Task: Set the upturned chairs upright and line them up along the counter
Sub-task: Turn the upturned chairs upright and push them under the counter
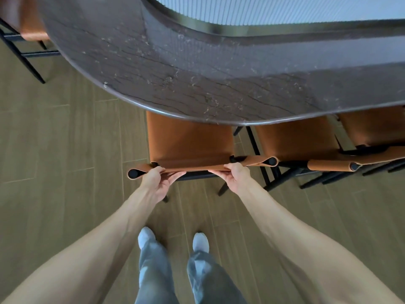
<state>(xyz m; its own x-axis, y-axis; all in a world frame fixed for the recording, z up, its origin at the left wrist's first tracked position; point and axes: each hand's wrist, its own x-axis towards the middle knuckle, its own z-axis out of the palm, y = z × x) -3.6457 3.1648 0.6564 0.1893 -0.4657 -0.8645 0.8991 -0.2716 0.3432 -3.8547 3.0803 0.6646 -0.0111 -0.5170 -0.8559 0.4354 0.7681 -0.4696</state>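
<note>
Left hand (158, 183) and right hand (235, 177) both gripping top edge of backrest (192, 167), fingers curled over tan leather, thumbs underneath; hands set apart, one toward each end. Grip firm on both sides, nothing else held.

Chair (188, 143) upright on floor (54, 150), seat tucked partly under curved rim of counter (197, 84). Black feet visible below backrest, planted on floor.

Second chair (295, 139) just beside it on right, upright, seat likewise under counter; backrests of the two nearly touching at rolled ends. Third chair (372, 130) further right, upright, partly cut by frame edge. Fourth chair (32, 23) at far left round the curve, well apart from the others, only partly seen.

Progress, judged: no upturned chair in view; at least three standing in a row. Held chair appears to be in final nudge into line. Remaining work probably small: squaring this chair, checking out-of-frame area, which cannot be assessed.

Brands, labels, writing: none legible anywhere.
</note>
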